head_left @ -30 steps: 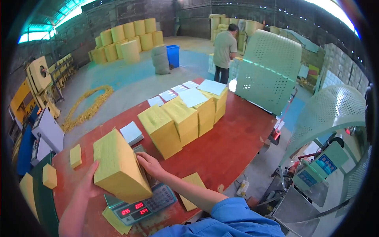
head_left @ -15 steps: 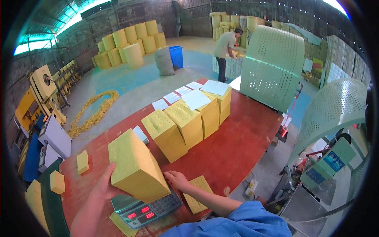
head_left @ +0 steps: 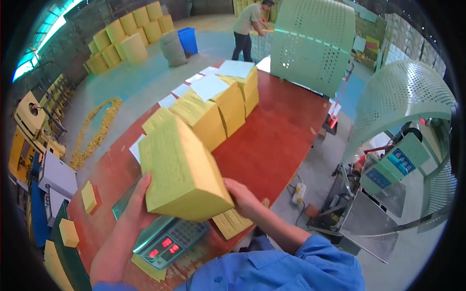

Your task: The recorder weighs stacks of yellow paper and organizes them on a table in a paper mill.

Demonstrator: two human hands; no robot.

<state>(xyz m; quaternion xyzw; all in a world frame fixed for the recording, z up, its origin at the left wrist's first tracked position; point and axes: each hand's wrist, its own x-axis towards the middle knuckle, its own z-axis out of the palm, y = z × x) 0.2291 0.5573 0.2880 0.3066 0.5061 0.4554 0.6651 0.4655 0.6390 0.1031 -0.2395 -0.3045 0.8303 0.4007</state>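
Observation:
Between my two hands I hold a thick stack of yellow paper [head_left: 182, 174], tilted above the weighing scale [head_left: 177, 240]. My left hand [head_left: 137, 206] presses against its left side, and my right hand [head_left: 240, 198] grips the lower right corner. Part of the scale's pan shows at the left of the stack; the stack hides the rest, so I cannot tell whether they touch. Red digits are lit on the scale's panel. A flat yellow paper pad [head_left: 230, 223] lies under my right forearm, and yellow sheets [head_left: 148, 268] stick out beneath the scale.
More yellow paper stacks [head_left: 208, 126] stand in a row on the red table [head_left: 272, 145], with white sheets [head_left: 208, 87] on top. Small yellow blocks [head_left: 89, 197] lie at the left. A perforated green guard [head_left: 310, 43] rises beyond the table; a machine [head_left: 388, 174] is at right. A person [head_left: 248, 29] works behind.
Both hands have raised and tilted the paper stack, bringing it over the near end of the row. My right hand has moved onto its corner. The view has shifted, and the scale's digits differ.

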